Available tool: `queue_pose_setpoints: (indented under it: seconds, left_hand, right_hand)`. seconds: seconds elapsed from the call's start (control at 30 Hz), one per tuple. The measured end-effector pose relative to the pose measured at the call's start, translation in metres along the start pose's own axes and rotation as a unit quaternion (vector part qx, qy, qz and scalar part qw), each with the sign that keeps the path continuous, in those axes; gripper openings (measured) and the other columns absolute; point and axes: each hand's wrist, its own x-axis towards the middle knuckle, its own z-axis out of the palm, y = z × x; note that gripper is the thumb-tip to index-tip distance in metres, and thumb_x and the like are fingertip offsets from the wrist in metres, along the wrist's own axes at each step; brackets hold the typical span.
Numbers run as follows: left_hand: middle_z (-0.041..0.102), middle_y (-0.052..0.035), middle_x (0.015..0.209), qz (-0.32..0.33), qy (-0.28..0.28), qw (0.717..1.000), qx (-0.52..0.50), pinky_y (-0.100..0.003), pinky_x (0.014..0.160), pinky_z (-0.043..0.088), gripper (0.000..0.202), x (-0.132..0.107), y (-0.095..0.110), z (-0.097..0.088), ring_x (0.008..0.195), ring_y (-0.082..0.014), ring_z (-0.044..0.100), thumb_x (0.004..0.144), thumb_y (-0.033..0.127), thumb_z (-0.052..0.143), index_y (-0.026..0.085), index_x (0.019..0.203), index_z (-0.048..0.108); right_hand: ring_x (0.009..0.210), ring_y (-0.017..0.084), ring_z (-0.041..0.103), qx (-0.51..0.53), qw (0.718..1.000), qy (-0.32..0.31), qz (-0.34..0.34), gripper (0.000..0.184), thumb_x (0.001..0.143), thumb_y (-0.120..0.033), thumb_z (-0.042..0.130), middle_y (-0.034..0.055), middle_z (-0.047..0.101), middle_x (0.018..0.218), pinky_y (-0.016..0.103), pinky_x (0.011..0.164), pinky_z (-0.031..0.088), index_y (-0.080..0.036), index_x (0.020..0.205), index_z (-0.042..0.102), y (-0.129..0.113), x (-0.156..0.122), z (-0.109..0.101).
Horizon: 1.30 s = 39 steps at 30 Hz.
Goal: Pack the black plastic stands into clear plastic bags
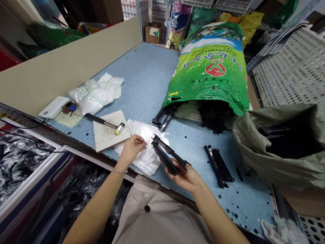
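Note:
My right hand grips a long black plastic part with two arms that spread toward its far end, held above the table's front edge. My left hand is pinched closed over a stack of clear plastic bags; what its fingertips hold, if anything, is too small to make out. Similar black parts lie to the right of my right hand. More black parts lie just beyond the bags, at the mouth of a green printed sack.
A hammer rests on a square board at left. Behind it are a tied bundle of plastic bags, keys and a white power bank. An open woven sack with black pieces inside stands at right.

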Motion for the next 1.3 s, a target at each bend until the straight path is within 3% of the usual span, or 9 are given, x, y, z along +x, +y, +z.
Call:
queue_pose_setpoints:
  seconds: [0.33,0.53,0.6,0.8,0.93,1.03,1.17,1.23,1.3]
  left_hand:
    - [0.056,0.0042,0.063,0.017,-0.026,0.999,-0.023,-0.024,0.058,0.043,0.025,0.002,-0.003,0.004,0.058,-0.0111,0.054,0.068,0.029,0.069,0.018,0.084,0.054]
    - [0.059,0.0030,0.069,0.030,-0.010,0.999,0.028,-0.025,0.061,0.045,0.028,-0.002,0.001,0.004,0.063,-0.0119,0.056,0.063,0.024,0.072,0.019,0.082,0.051]
    - [0.059,0.0032,0.069,0.033,-0.004,0.998,0.044,-0.024,0.059,0.044,0.030,-0.004,0.003,0.004,0.061,-0.0115,0.055,0.063,0.025,0.073,0.019,0.080,0.049]
    - [0.059,0.0027,0.069,0.040,0.000,0.998,0.052,-0.025,0.058,0.044,0.025,-0.002,-0.001,0.008,0.061,-0.0131,0.057,0.065,0.024,0.070,0.020,0.077,0.048]
    - [0.062,-0.0003,0.073,0.098,0.005,0.992,0.081,-0.028,0.063,0.046,0.010,-0.007,0.002,0.000,0.067,-0.0157,0.058,0.073,0.023,0.060,0.020,0.075,0.051]
    - [0.067,-0.0071,0.085,0.197,0.027,0.946,0.255,-0.037,0.080,0.047,0.014,-0.018,0.015,-0.018,0.084,-0.0227,0.060,0.076,0.012,0.048,0.020,0.071,0.059]
    - [0.068,-0.0143,0.100,0.225,0.051,0.873,0.429,-0.043,0.089,0.045,0.030,-0.026,0.030,-0.036,0.096,-0.0302,0.059,0.073,0.005,0.043,0.017,0.083,0.069]
    - [0.065,-0.0133,0.114,0.212,0.034,0.890,0.403,-0.040,0.087,0.048,0.037,-0.023,0.028,-0.037,0.093,-0.0264,0.061,0.076,0.008,0.044,0.017,0.103,0.069]
    - [0.060,-0.0116,0.125,0.191,0.002,0.924,0.331,-0.036,0.081,0.051,0.042,-0.016,0.021,-0.034,0.078,-0.0193,0.062,0.078,0.015,0.047,0.019,0.116,0.064]
  right_hand:
    - [0.067,0.010,0.065,0.069,0.995,-0.040,0.056,0.030,0.087,-0.028,0.060,0.0101,0.069,0.089,0.014,0.051,0.052,-0.008,0.110,0.061,0.007,-0.002,-0.013]
    - [0.048,0.010,0.055,-0.279,0.959,0.056,-0.010,0.027,0.083,-0.036,0.062,0.0002,0.060,0.065,0.020,0.044,0.044,-0.013,0.098,0.064,-0.010,-0.001,0.012]
    - [0.055,0.013,0.057,-0.486,0.866,0.091,-0.077,0.029,0.086,-0.034,0.057,-0.0006,0.060,0.069,0.023,0.051,0.045,-0.017,0.109,0.063,-0.025,-0.006,0.022]
    - [0.083,0.023,0.066,-0.878,0.453,0.123,-0.098,0.043,0.092,-0.025,0.044,0.0119,0.065,0.105,0.031,0.068,0.047,-0.015,0.133,0.051,-0.047,-0.012,0.046]
    - [0.081,0.024,0.066,-0.934,0.333,0.108,-0.078,0.048,0.093,-0.015,0.039,0.0170,0.063,0.106,0.031,0.063,0.047,-0.009,0.140,0.041,-0.040,-0.005,0.054]
    - [0.084,0.025,0.065,-0.924,0.355,0.106,-0.102,0.049,0.090,-0.009,0.039,0.0191,0.062,0.106,0.031,0.064,0.048,-0.009,0.139,0.042,-0.038,-0.004,0.056]
    - [0.083,0.024,0.065,-0.856,0.484,0.128,-0.126,0.043,0.088,-0.014,0.049,0.0183,0.063,0.105,0.031,0.069,0.048,-0.013,0.130,0.052,-0.050,-0.004,0.046]
    - [0.072,0.019,0.063,-0.759,0.627,0.121,-0.123,0.034,0.087,-0.024,0.053,0.0116,0.065,0.096,0.028,0.062,0.048,-0.017,0.120,0.059,-0.054,-0.002,0.036]
    - [0.058,0.013,0.058,-0.548,0.830,0.078,-0.074,0.025,0.085,-0.033,0.058,0.0051,0.064,0.079,0.022,0.049,0.043,-0.017,0.104,0.064,-0.047,0.003,0.026]
